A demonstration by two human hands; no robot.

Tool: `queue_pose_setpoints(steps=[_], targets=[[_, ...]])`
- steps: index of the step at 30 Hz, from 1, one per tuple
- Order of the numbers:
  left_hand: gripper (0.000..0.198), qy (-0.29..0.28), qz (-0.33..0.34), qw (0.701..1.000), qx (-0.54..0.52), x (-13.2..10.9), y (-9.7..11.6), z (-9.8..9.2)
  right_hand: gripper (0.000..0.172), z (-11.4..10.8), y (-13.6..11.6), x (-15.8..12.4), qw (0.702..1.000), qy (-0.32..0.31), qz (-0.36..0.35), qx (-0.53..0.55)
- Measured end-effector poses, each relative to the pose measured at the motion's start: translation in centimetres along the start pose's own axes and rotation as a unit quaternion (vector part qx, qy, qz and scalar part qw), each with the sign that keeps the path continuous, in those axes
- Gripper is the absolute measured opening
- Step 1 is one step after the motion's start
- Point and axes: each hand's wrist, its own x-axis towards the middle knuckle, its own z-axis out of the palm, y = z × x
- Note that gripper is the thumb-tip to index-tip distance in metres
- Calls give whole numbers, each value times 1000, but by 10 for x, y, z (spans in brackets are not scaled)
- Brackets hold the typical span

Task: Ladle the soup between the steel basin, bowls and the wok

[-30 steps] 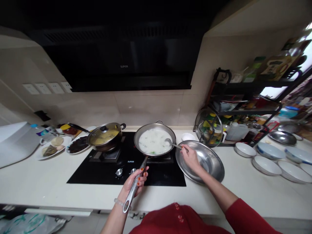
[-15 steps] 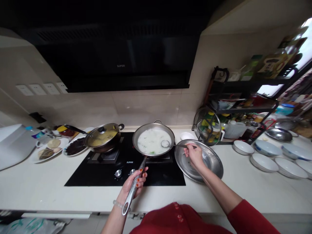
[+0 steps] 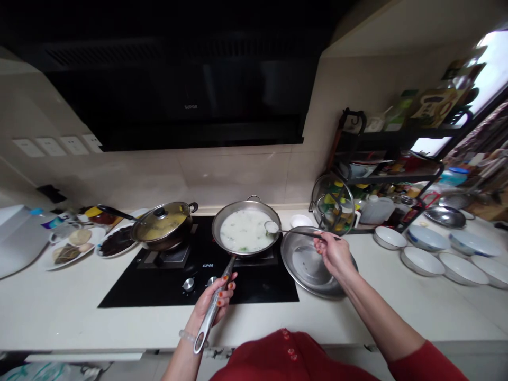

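We looked down on a long pale bench (image 3: 59, 307) with a black hob (image 3: 254, 286) set into it. At the far right stood a dark rack (image 3: 397, 174) of jars, with a row of white bowls (image 3: 423, 261) before it. At the far left lay plates (image 3: 115, 242) of food. A wide steel basin (image 3: 305, 264) lay on the bench just right of the hob.

On the hob's right burner sat a steel pan (image 3: 214, 235), nearly full of milky white soup (image 3: 244, 235). On the left burner sat a lidded pot (image 3: 161, 227).

Our left hand (image 3: 216, 299) was clenched around the pan's long handle (image 3: 204, 325), near its middle. Our right hand (image 3: 335, 254), above the basin, was grasping the end of a ladle (image 3: 291, 231). The ladle's bowl was at the pan's right rim, with white soup in it.

As we judged it, this work went best with the ladle's bowl level and moved slowly. The left hand needed to pin the pan steady by its handle. Any drips were best caught over the pan or the basin, not over the hob.
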Motion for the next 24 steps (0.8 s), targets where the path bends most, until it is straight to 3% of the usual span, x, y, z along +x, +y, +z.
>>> queue_pose_setpoints(steps=[5,8,14,17,20,24], targets=[[33,5,3,1000,0,-3,-1,3,14,-38,-25,-2,999,40,-2,30],[34,12,1,1000,8,-6,0,7,16,-65,-28,-5,998,65,-18,20],[39,22,5,1000,16,-7,0,9,26,-106,14,-12,990,121,-52,-61],[40,21,5,1000,10,-6,1,6,32,-123,44,-21,975,80,-87,-186],[38,18,6,1000,0,-6,0,5,30,-137,63,-33,921,-7,-219,-321],[36,22,2,1000,-8,-6,0,5,26,-148,60,-44,803,-129,-407,-417]])
